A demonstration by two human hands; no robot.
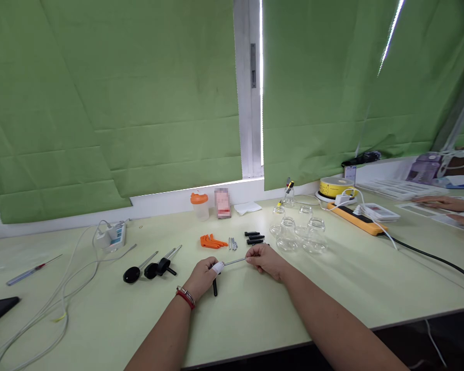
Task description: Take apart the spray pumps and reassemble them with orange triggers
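Observation:
My left hand [204,277], its thumb wrapped in white, is closed around a black piece whose handle [215,287] sticks out below the fingers. A thin metal rod [235,262] runs from that hand to my right hand [266,260], which pinches its far end. Most of the black piece is hidden by the left hand. Similar black round pieces with metal rods [163,266] lie to the left. Just beyond my hands are orange cranked parts [212,241], short metal pins [232,244] and black ridged parts [254,237].
Several clear glass jars [315,237] stand right of my hands. Behind are an orange-lidded cup [200,206] and a white tissue [248,207]. An orange power strip [358,220] lies at right, white cables [67,278] at left. Another person's hands [448,203] rest far right.

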